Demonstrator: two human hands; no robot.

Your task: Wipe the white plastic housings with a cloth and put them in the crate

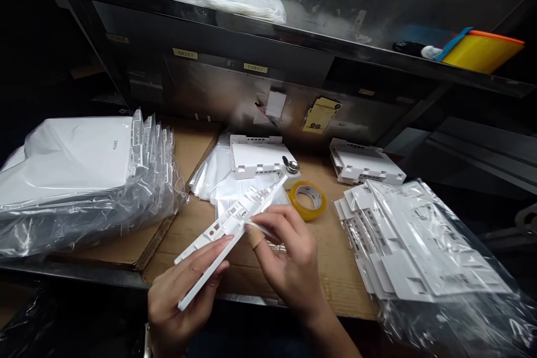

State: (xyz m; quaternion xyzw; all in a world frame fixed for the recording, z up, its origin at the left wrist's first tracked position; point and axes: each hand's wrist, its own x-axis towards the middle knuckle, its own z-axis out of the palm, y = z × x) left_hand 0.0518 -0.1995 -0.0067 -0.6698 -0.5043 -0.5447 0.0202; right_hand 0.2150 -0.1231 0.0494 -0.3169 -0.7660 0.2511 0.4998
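A white plastic housing (235, 240) is tilted on edge above the cardboard at the middle, its slotted side facing up and left. My left hand (184, 291) grips its lower end, fingers on one side and thumb on the other. At the housing's edge, my right hand (289, 251) pinches a small white piece (260, 228), which looks like a cloth or pad. Tape or a bandage wraps one right fingertip. Behind the hands lie clear plastic bags (213, 173), a white housing (260, 158) and a roll of yellow tape (308, 200).
Bagged white housings (79, 156) are stacked at the left. More bagged white panels (423, 240) lie at the right, with unbagged housings (369, 162) behind them. A metal shelf (335, 45) crosses above, holding a yellow container (482, 51). A metal-topped bottle (292, 170) stands near the tape.
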